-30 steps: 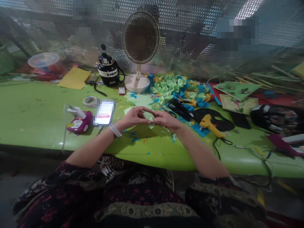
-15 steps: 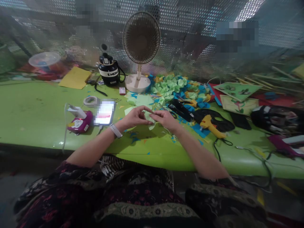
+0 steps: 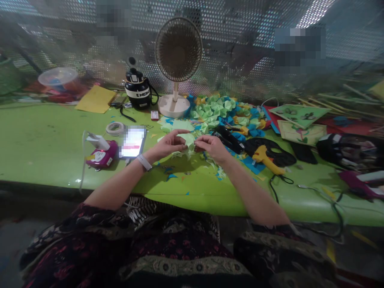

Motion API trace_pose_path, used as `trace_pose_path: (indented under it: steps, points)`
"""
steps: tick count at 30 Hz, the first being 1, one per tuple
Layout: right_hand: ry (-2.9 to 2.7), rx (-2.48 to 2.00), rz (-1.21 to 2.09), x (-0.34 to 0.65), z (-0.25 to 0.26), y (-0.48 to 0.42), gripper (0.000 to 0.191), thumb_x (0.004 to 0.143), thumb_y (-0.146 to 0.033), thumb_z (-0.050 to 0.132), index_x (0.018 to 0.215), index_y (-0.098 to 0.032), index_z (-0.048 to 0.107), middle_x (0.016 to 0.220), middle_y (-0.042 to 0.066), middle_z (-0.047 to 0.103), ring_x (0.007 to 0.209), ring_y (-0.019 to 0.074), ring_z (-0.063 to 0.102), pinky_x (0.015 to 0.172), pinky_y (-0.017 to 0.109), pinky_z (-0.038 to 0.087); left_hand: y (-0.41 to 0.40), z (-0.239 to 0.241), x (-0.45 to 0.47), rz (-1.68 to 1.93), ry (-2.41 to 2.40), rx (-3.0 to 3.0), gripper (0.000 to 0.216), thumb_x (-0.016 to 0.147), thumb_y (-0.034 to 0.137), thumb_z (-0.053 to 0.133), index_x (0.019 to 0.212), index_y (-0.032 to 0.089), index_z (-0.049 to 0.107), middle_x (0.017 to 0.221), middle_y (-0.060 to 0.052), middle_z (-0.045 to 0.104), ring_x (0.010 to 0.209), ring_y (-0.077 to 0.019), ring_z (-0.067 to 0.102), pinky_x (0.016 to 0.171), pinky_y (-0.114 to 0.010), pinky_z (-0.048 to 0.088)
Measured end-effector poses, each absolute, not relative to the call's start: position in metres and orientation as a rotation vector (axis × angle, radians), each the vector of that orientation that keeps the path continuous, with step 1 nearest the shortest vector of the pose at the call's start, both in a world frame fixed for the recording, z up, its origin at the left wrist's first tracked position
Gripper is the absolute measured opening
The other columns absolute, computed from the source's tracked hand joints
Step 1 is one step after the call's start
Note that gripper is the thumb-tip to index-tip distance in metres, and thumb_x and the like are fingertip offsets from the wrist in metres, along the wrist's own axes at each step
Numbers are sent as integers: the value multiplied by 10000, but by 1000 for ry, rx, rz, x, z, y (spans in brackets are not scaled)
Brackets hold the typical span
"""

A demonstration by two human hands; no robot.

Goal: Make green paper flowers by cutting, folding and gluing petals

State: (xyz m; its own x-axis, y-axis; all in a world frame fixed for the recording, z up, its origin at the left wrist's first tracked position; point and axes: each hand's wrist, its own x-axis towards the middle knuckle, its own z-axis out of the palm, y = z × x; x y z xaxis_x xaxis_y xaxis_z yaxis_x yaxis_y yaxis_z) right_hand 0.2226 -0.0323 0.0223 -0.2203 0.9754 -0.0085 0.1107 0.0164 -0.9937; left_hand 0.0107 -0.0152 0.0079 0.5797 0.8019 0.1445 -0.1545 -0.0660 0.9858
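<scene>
My left hand [image 3: 168, 145] and my right hand [image 3: 211, 146] meet above the green table [image 3: 45, 140], both pinching a small piece of light green paper [image 3: 188, 140] between fingertips. The paper hangs folded between the two hands, just above scattered paper scraps. A white band sits on my left wrist. Behind the hands lies a heap of folded green, blue and yellow paper pieces [image 3: 223, 110].
A phone [image 3: 132, 142], tape roll [image 3: 114, 128] and pink device [image 3: 102, 157] lie left of my hands. A fan [image 3: 177, 60] and black bottle [image 3: 138, 90] stand behind. A yellow glue gun [image 3: 265, 157], black stapler [image 3: 229, 138] and cables lie to the right.
Both hands have lifted slightly and moved away from me, and the green paper between them now shows more unfolded.
</scene>
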Motion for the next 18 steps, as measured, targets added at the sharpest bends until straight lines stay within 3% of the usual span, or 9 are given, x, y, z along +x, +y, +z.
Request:
trace_pose_path:
  steps: [5, 8, 11, 18]
  points:
    - [-1366, -1192, 1367, 220, 22, -34, 270, 597, -406, 778, 691, -185, 654, 625, -11, 633, 599, 120, 583, 691, 311, 542, -15, 8, 10, 932, 635, 1358, 354, 853, 284, 672, 1181, 163, 614, 965, -47, 645, 884, -132, 625, 814, -285, 543]
    - [-1321, -1192, 1345, 216, 20, -35, 252, 590, -391, 775, 687, -191, 656, 620, -22, 627, 587, 111, 576, 680, 295, 542, -17, 7, 11, 945, 626, 1355, 379, 814, 321, 718, 1150, 163, 639, 1047, -73, 661, 950, -161, 635, 840, -308, 555]
    - [-1353, -1182, 1307, 213, 19, -38, 238, 616, -392, 766, 679, -194, 652, 622, -18, 633, 583, 112, 578, 679, 292, 540, -17, 6, 13, 972, 647, 1387, 422, 744, 262, 775, 1130, 150, 644, 1043, -74, 680, 916, -147, 644, 837, -293, 551]
    - [-1494, -1216, 1250, 213, 21, -41, 232, 676, -400, 716, 638, -186, 634, 613, -3, 628, 606, 128, 584, 698, 299, 528, -18, 5, 17, 1014, 761, 1421, 215, 820, 198, 630, 1016, 128, 684, 968, -47, 683, 785, -86, 619, 831, -275, 565]
